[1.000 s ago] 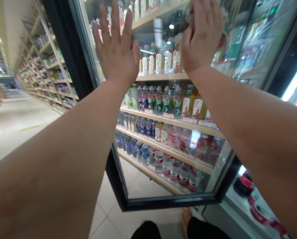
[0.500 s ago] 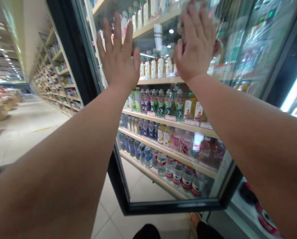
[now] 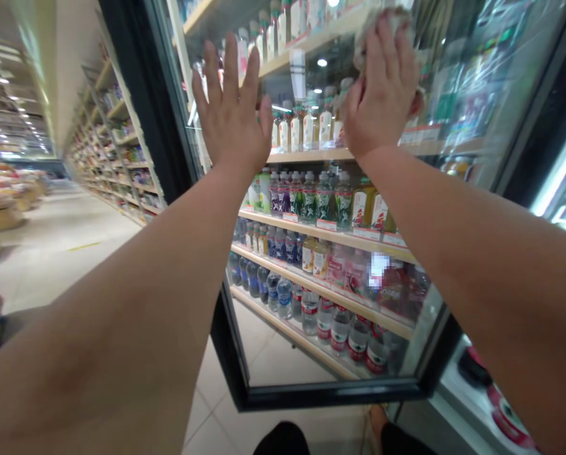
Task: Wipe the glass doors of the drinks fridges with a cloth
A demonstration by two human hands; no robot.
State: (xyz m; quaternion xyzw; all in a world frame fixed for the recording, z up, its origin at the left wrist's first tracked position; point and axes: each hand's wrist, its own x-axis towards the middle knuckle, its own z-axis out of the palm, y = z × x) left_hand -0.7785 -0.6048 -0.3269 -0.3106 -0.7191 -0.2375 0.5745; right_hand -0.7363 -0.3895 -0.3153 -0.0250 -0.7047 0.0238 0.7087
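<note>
My left hand (image 3: 235, 114) lies flat with spread fingers against the glass door (image 3: 311, 373), close to its black frame on the left. Higher up at the right, my right hand (image 3: 382, 95) presses a crumpled, light-coloured cloth (image 3: 391, 19) to the same pane. Part of the cloth is hidden under the palm and fingers. The black-framed door stands swung out from the cooler, and rows of drink bottles (image 3: 308, 196) show through its glass.
Stocked shelves (image 3: 116, 126) run along an aisle at the left, with a pale tiled floor (image 3: 74, 221). Display stands (image 3: 2, 221) sit at the far left. More bottles (image 3: 508, 414) stand low at the right, beside the door. My feet and dark-clad legs are below the frame.
My right hand and the cloth have shifted slightly right and down across the glass. My left hand stays flat on the pane; the view has turned a little.
</note>
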